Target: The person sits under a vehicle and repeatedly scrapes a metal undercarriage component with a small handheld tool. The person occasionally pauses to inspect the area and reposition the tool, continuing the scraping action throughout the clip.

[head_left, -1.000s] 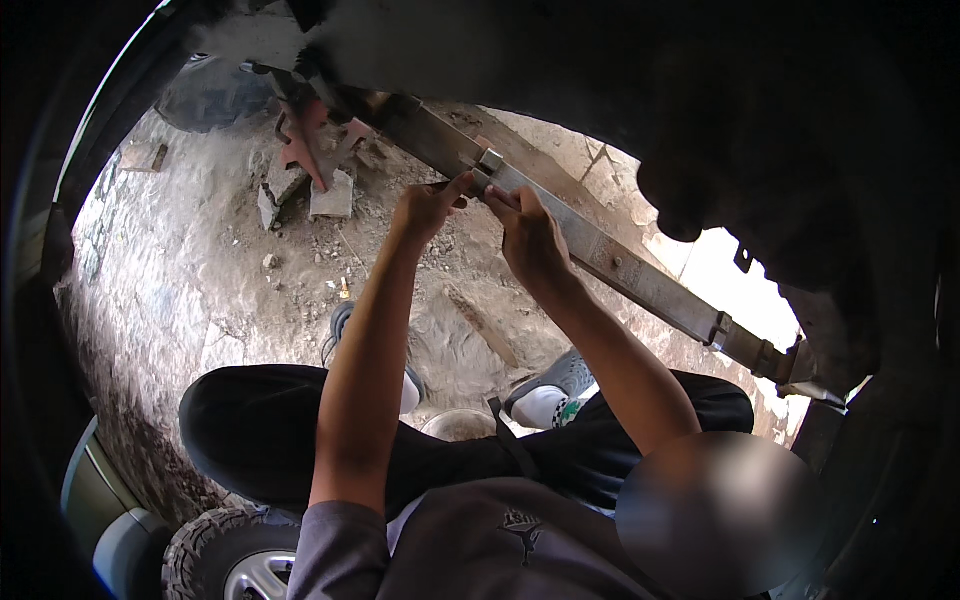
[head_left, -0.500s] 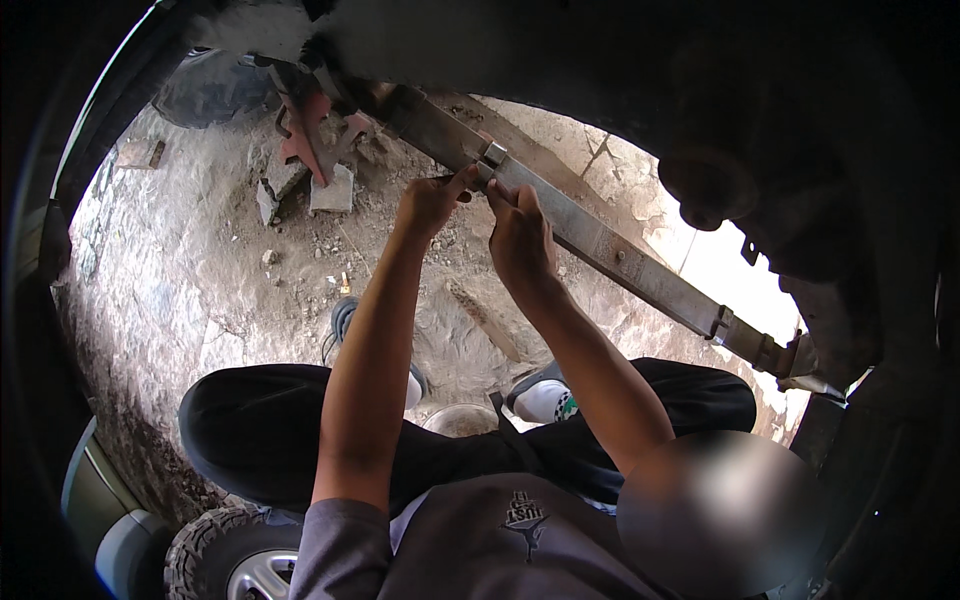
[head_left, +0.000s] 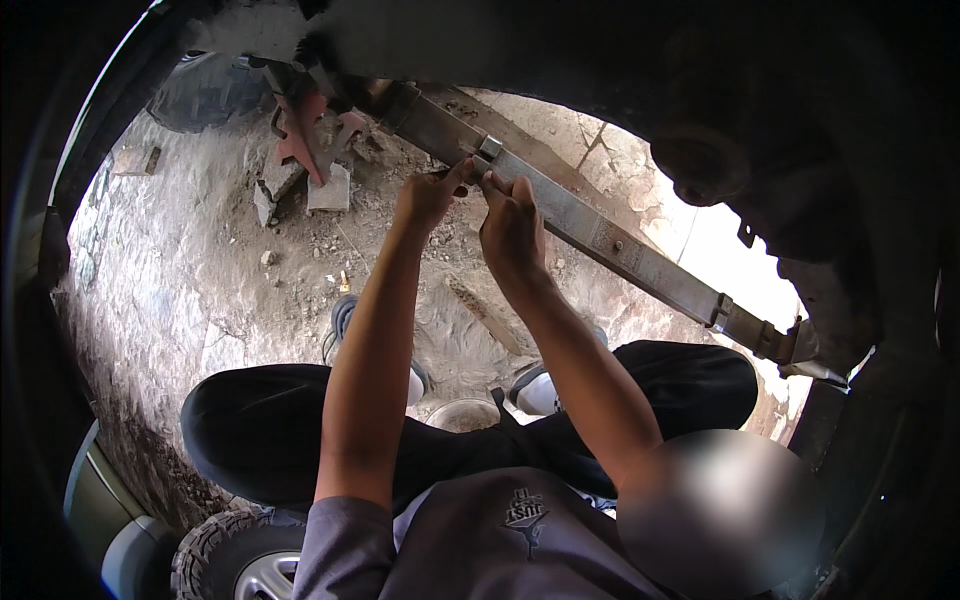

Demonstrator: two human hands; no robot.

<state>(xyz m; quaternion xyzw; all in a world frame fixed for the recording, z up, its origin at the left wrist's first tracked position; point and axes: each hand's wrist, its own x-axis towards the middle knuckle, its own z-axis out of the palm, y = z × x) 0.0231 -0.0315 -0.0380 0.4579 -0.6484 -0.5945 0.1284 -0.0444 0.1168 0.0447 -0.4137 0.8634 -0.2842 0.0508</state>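
Note:
A long grey leaf spring [head_left: 590,228] slants across the upper right, from upper left to lower right. A small bright metal clip [head_left: 490,147] sits around it near its middle. My left hand [head_left: 430,198] is closed, with its thumb and fingertips pinched at the clip's near side. Beside it, my right hand [head_left: 512,228] is also closed, its thumb and index fingertip pressed against the clip's lower end. The fingertips of both hands almost meet there and partly cover the clip.
A red metal stand [head_left: 302,140] stands by broken blocks [head_left: 328,188] at the upper left. Dark vehicle bodywork hangs overhead and to the right. A tire [head_left: 230,555] lies at the lower left. A gold-coloured small piece [head_left: 344,281] rests on the rough ground.
Both hands have stayed at the clip, shifting slightly. My right hand has moved a little to the left, and the right forearm with it. The clip remains on the leaf spring.

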